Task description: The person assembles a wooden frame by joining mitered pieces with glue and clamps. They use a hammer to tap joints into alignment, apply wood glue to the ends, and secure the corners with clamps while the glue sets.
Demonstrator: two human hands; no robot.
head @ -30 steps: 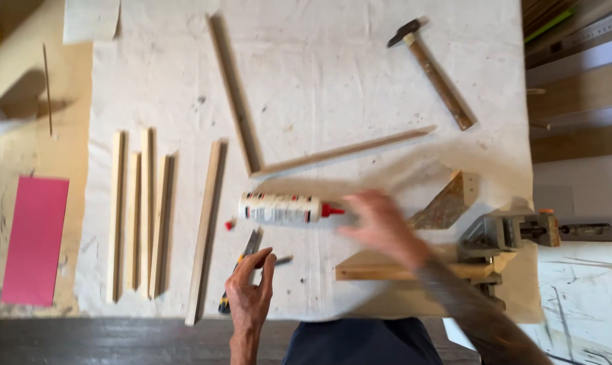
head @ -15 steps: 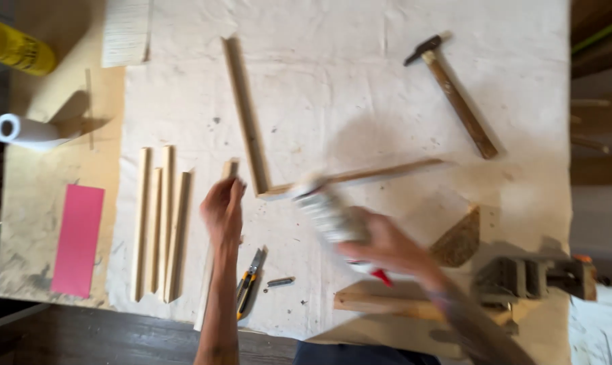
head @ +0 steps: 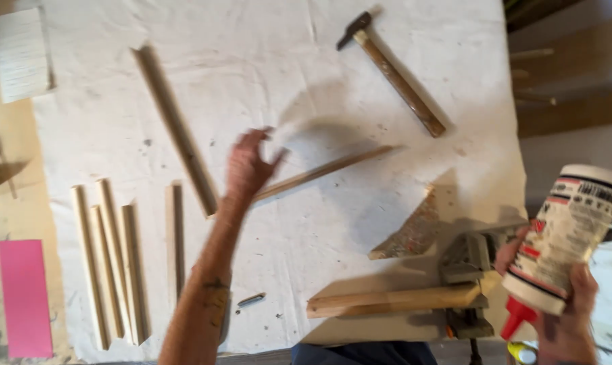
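A: Far left, what is logged?

B: Pink card [head: 25,297] at the near left edge; beside it a row of wood strips [head: 110,260] lying on the white cloth [head: 252,40].

A: And the left hand [head: 248,165]?

B: Fingers spread, gripping nothing, over the end of a thin angled strip [head: 326,171]; contact probably, but the blur hides it. Hammer [head: 394,74] lies far right.

A: The right hand [head: 566,318]?

B: Closed around a glue bottle [head: 566,236], red nozzle down, near right, beside the clamp [head: 468,260].

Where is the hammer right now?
The hammer lies at the top right of the white cloth, up beyond the left hand and the thin stick.
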